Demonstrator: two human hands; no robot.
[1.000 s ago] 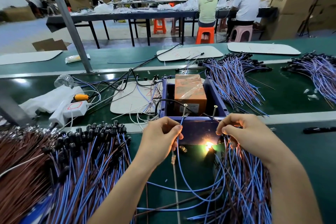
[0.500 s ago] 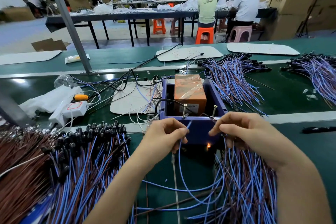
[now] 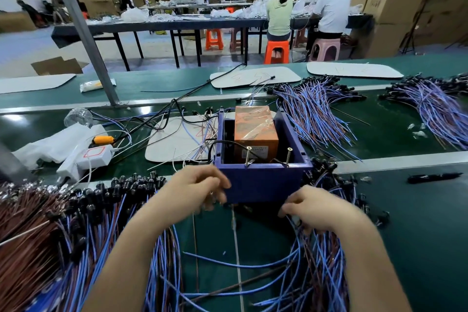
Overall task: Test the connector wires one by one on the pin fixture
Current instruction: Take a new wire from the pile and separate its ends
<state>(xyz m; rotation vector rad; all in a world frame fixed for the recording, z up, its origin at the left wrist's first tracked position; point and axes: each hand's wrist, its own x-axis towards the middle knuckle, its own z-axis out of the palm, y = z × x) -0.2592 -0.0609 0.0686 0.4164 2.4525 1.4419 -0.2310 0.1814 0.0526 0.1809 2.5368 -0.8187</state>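
In the head view, the pin fixture point(image 3: 263, 182), a blue open box with two upright pins point(image 3: 247, 157) on its near wall, stands at mid-frame on the green tabletop point(image 3: 417, 230). The connector wires point(image 3: 324, 268) lie in loose bundles on either side of it, and the nearest bundle is at lower right, under the right hand point(image 3: 316, 208). We judge these wires light, thin and floppy, with slick insulation and a small black connector at one end. They look quick to tangle, so we would take one between thumb and forefinger close to its tip, where it is easiest to steer onto a pin, and draw it out along its length rather than tug it sideways. The left hand point(image 3: 200, 190) sits at the fixture's front left corner, fingers curled and blurred, and we cannot tell whether its grip holds a wire. The right hand's fingers curl down into the bundle, and again we cannot tell whether that grip has closed on a strand. Against the earlier frames, both hands have dropped away from the pins, where they were raised with wire ends. The pins now stand bare, the bright glow in front of the fixture is gone, and a loose blue wire point(image 3: 240, 265) lies slack on the tabletop between the forearms.
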